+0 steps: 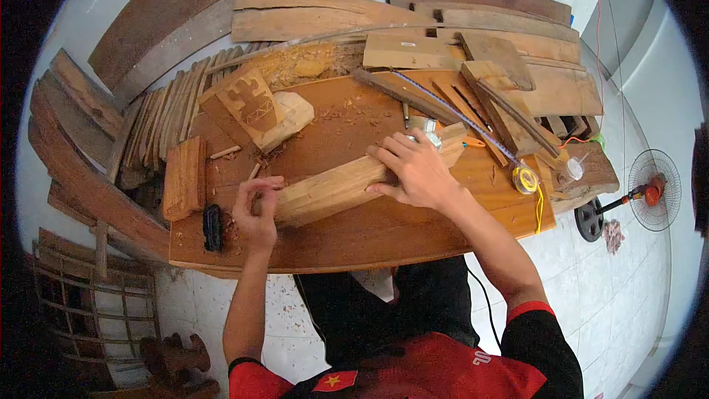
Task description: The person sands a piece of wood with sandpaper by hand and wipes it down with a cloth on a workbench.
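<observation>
Head view: taking the table's (310, 248) middle as the clock centre, the pale wooden block (332, 186) lies across it at a slant, one end towards eight o'clock and the other towards two. The right hand (417, 166) grips it towards the two o'clock end, fingers spread over the top and thumb on the near side. The left hand (256, 208) is at the eight o'clock end, its fingers curled in; whether they pinch the wood or only sit beside it, I cannot tell.

To do this well, I would press the block down evenly with the right palm, keep the left fingertips clear of the edge's corners, and check that no wood shavings (347, 115) are trapped underneath, since they could make it rock. The tape measure (525, 179), at three o'clock with its blade out towards one, would best be left unbumped by the right wrist.

As for writing, a small label (408, 43) on the panel (388, 58) at twelve is unreadable, as is the white mark (481, 357) on the shirt (428, 362). A red patch (336, 381) there shows a yellow star.
</observation>
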{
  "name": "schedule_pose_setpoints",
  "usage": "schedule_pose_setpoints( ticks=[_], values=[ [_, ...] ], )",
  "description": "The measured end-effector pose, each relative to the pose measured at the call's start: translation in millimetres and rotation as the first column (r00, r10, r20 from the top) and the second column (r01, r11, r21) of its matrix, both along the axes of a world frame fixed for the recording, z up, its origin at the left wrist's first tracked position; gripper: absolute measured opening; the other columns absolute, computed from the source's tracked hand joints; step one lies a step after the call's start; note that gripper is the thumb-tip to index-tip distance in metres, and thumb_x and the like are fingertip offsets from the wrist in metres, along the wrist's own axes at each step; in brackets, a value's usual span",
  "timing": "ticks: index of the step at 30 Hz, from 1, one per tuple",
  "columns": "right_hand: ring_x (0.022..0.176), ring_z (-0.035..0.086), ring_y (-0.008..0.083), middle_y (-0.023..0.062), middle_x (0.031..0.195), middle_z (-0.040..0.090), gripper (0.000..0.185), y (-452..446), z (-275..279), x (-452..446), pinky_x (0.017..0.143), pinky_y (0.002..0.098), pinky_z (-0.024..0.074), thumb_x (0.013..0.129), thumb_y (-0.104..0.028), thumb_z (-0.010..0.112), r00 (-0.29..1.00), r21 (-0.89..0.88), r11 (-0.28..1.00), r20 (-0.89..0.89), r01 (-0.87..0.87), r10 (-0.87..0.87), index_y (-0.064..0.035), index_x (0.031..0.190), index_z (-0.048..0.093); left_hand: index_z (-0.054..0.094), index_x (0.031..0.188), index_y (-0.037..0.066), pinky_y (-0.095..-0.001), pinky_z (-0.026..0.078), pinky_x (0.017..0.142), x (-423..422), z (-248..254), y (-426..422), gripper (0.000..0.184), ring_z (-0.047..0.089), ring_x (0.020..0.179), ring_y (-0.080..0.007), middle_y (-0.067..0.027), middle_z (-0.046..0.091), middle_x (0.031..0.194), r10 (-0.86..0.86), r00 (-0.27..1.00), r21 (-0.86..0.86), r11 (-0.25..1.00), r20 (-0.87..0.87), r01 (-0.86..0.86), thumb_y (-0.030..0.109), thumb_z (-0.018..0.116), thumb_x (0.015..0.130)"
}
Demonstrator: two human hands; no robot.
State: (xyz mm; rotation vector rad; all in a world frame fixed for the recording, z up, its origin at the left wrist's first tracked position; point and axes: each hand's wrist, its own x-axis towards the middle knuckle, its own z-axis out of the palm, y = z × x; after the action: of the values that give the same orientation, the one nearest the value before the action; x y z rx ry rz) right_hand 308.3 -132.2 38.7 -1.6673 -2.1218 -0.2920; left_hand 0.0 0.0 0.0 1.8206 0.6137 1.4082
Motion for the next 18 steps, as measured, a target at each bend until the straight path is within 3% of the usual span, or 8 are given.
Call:
schedule_pose_setpoints(
  ticks=[2,6,9,13,18],
  values=[
    [0.115,0.061,0.0280,0.0094,0.112,0.066,0.065,10.9,-4.2,8.2,0.102,0.0451,0.0425,0.080,-0.052,0.080,1.000,0.042,0.999,-0.012,0.029,-0.029,-0.0084,0.127,0.067,0.069,0.096,0.000,-0.0356,0.054,0.084,16.6,-5.3,22.3,0.032,0.071,0.084,-0.0211,-0.0123,0.077,0.088,0.063,0.989,-0.035,0.998,0.135,-0.058,0.026,0.054,0.109],
    [0.113,0.061,0.0327,0.0120,0.113,0.065,0.066,-2.9,6.8,28.5,0.102,0.0462,0.0433,0.080,-0.053,0.081,0.996,0.099,0.991,-0.018,0.091,-0.090,-0.0080,0.127,0.066,0.069,0.080,-0.002,-0.0340,0.052,0.081,61.0,-2.6,23.1,0.041,0.069,0.079,-0.0188,-0.0105,0.076,0.083,0.147,0.983,-0.104,0.985,0.106,-0.136,0.021,0.052,0.109],
    [0.115,0.061,0.0347,0.0148,0.116,0.064,0.070,-10.5,12.7,18.1,0.102,0.0471,0.0441,0.083,-0.055,0.078,0.986,0.142,0.981,-0.113,0.134,-0.119,-0.0085,0.133,0.064,0.069,0.082,-0.003,-0.0337,0.052,0.081,66.6,7.7,23.7,0.039,0.069,0.078,-0.0187,-0.0104,0.076,0.083,0.084,0.996,-0.123,0.989,0.029,-0.080,0.020,0.052,0.109],
    [0.116,0.060,0.0373,0.0184,0.122,0.063,0.076,0.5,8.0,-13.3,0.103,0.0487,0.0455,0.087,-0.057,0.074,0.983,0.149,0.988,-0.181,0.045,-0.017,-0.0064,0.142,0.058,0.069,0.086,-0.003,-0.0341,0.053,0.080,70.9,-1.2,34.0,0.038,0.069,0.079,-0.0180,-0.0113,0.076,0.083,0.056,0.997,-0.058,0.997,0.061,-0.053,0.021,0.051,0.110],
    [0.124,0.058,0.0406,0.0226,0.133,0.061,0.080,34.7,13.1,-66.5,0.107,0.0500,0.0451,0.094,-0.060,0.065,0.968,0.088,0.995,-0.241,-0.045,0.065,-0.0028,0.148,0.050,0.067,0.084,-0.004,-0.0328,0.051,0.076,81.0,2.7,35.9,0.042,0.066,0.076,-0.0167,-0.0099,0.074,0.081,0.065,0.993,-0.140,0.989,0.100,-0.051,0.023,0.049,0.110]
  ],
)
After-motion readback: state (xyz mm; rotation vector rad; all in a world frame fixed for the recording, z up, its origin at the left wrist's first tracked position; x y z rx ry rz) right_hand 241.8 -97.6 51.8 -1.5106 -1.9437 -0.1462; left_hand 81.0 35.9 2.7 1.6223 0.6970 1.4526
